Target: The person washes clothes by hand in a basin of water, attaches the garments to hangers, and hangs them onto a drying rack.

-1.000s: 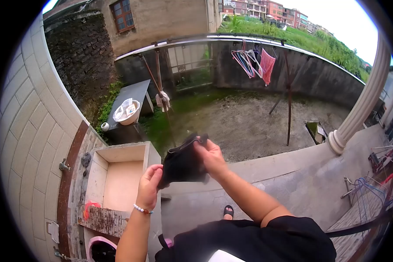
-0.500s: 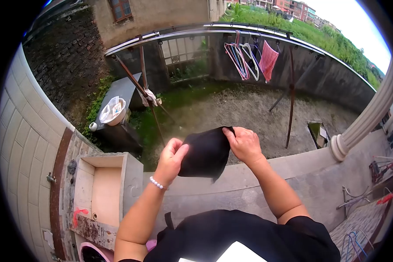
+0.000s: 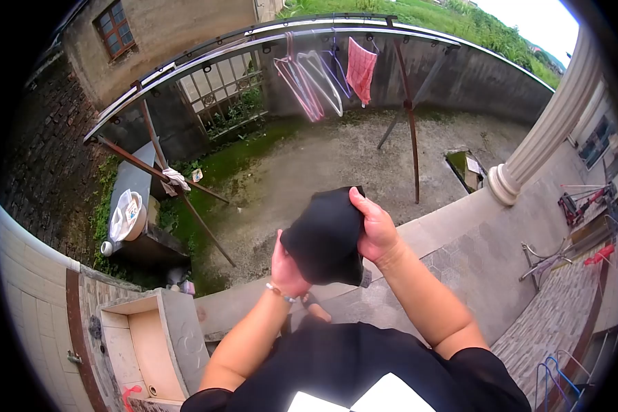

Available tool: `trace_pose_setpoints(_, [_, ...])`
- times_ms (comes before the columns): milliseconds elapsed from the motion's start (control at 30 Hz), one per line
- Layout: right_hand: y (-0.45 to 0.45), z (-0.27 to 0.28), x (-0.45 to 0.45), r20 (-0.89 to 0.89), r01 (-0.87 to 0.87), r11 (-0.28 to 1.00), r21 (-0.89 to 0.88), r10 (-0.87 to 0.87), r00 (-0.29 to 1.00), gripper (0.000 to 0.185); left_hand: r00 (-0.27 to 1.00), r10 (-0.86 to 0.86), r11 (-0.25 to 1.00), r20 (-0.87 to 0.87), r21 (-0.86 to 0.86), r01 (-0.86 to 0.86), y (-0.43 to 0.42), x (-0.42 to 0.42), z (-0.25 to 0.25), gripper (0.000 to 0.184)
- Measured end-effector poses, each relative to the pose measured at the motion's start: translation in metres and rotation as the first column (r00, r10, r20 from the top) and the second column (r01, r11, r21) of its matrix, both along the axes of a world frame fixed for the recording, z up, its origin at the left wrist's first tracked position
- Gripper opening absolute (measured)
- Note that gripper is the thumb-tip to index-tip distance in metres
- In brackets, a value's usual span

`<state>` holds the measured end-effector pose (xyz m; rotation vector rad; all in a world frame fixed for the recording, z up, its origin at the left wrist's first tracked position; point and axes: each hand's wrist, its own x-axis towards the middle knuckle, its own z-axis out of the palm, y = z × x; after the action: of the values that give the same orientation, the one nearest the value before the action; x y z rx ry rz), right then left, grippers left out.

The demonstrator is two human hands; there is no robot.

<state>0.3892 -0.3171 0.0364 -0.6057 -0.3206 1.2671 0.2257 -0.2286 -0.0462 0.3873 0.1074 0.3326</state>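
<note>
A piece of black cloth (image 3: 326,237) is held up in front of my body, bunched into a rounded shape; what garment it is, I cannot make out. My left hand (image 3: 288,270) grips its lower left side, with part of the fingers hidden behind the fabric. At the upper right edge, my right hand (image 3: 376,230) holds it with the thumb on the near side and the fingers behind. A bead bracelet (image 3: 280,292) circles my left wrist.
Beyond the ledge, a metal drying rail (image 3: 254,42) carries several hangers (image 3: 302,86) and a pink cloth (image 3: 360,71). A stone sink (image 3: 182,336) stands at lower left, a white basin (image 3: 132,218) farther back. A column (image 3: 546,123) rises at right.
The view has swung to the right. Both hands have shifted on the black cloth, which is now more bunched and rounded; my left hand has moved lower along its side.
</note>
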Motion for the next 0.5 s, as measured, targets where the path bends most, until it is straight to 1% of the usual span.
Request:
trace_pose_setpoints(67, [-0.005,-0.015,0.02,0.136,0.125,0.991,-0.056,-0.116,0.984,0.029,0.981,-0.082,0.993,0.179,-0.067,0.095,0.028,0.023,-0.004,0.075])
trace_pose_setpoints(100, [-0.007,-0.022,0.03,0.206,0.188,0.979,-0.076,-0.169,0.964,0.027,0.98,-0.066,0.988,0.188,-0.125,0.091,0.038,0.033,-0.003,0.074])
trace_pose_setpoints(133, [-0.011,-0.019,0.034,0.279,0.246,0.965,-0.088,-0.214,0.936,0.019,0.98,-0.05,0.979,0.195,-0.182,0.086,0.048,0.044,-0.001,0.073])
trace_pose_setpoints(167, [-0.014,-0.027,0.041,0.377,0.299,0.945,-0.129,-0.232,0.897,0.018,0.979,-0.033,0.968,0.2,-0.238,0.082,0.06,0.054,0.001,0.071])
trace_pose_setpoints(200, [-0.017,-0.042,0.051,0.473,0.353,0.921,-0.168,-0.239,0.848,0.016,0.988,0.027,0.975,0.155,-0.223,0.008,0.072,0.065,-0.006,0.063])
trace_pose_setpoints(233, [-0.021,-0.057,0.061,0.566,0.405,0.891,-0.206,-0.229,0.792,0.015,0.992,0.016,0.982,0.126,-0.188,0.008,0.081,0.073,-0.007,0.06])
trace_pose_setpoints(300, [-0.031,-0.091,0.08,0.439,0.335,0.794,-0.508,-0.096,0.893,0.014,0.997,0.009,0.992,0.074,-0.125,0.0,0.096,0.086,-0.008,0.055])
trace_pose_setpoints(333, [-0.033,-0.1,0.085,0.451,0.3,0.736,-0.607,0.007,0.893,0.014,0.998,-0.01,0.981,0.058,-0.191,0.021,0.106,0.093,-0.017,0.051])
trace_pose_setpoints(367, [-0.032,-0.108,0.091,0.451,0.273,0.668,-0.692,0.105,0.886,0.015,0.999,-0.041,0.969,0.007,-0.244,0.042,0.115,0.101,-0.024,0.053])
trace_pose_setpoints(433, [-0.025,-0.13,0.105,0.502,0.3,0.626,-0.72,0.17,0.848,0.015,0.971,-0.235,0.923,-0.044,-0.323,0.209,0.132,0.111,-0.045,0.052])
trace_pose_setpoints(467, [-0.018,-0.138,0.116,0.521,0.31,0.605,-0.734,0.208,0.828,0.016,0.944,-0.313,0.913,-0.104,-0.307,0.269,0.142,0.114,-0.057,0.051])
trace_pose_setpoints(500, [-0.009,-0.138,0.129,0.545,0.332,0.628,-0.704,0.179,0.819,0.016,0.933,-0.325,0.92,-0.154,-0.279,0.274,0.147,0.117,-0.057,0.052])
